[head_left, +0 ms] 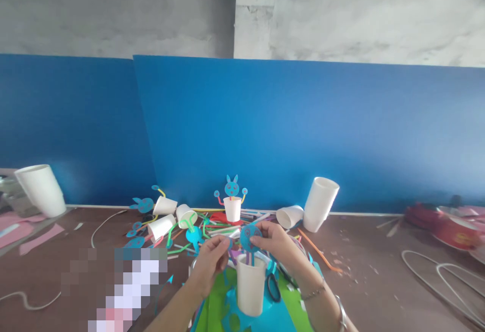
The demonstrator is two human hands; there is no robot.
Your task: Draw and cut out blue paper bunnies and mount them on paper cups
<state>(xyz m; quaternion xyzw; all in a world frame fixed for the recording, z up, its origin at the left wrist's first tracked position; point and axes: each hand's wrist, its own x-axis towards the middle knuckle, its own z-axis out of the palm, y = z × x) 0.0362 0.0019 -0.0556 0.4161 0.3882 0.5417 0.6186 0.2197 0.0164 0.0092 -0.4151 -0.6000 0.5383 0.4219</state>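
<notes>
A white paper cup (251, 287) stands upright in front of me, with purple and blue straws rising from its mouth. Between the thumb and fingers of my right hand (270, 237) is a round blue paper face (247, 238), just above the cup's rim. To the left of the cup, my left hand (212, 260) pinches a small blue paper disc (229, 242) at the end of a purple straw (232, 257). Under the cup lie blue paper (282, 317) and green paper (215, 299). Scissors with black handles (273, 287) rest right of the cup.
A finished cup figure with rabbit ears (232, 205) stands at the back. More cup figures (162, 227) lie tipped over on the left. Stacked white cups (321, 203) stand right, others (41, 190) far left. An orange straw (320, 251) and cables (441, 271) lie on the brown table.
</notes>
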